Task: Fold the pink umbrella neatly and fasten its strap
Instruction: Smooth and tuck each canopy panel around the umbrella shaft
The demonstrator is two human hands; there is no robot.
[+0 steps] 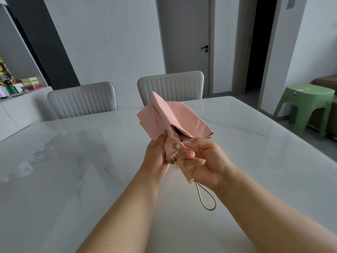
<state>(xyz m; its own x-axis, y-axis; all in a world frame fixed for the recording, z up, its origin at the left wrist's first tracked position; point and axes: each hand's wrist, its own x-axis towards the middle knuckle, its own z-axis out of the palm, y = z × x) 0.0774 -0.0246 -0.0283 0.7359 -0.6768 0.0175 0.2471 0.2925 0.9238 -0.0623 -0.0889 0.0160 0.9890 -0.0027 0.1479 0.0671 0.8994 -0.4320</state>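
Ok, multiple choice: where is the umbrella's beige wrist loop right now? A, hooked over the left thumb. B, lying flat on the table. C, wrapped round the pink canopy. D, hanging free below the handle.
D: the wrist loop dangles free from the bottom of the beige handle, below the right hand, wrapped round nothing.

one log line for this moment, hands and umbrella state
left hand: grips pink umbrella near base | right hand: holds handle, pinches canopy fold | strap: not visible | table: below
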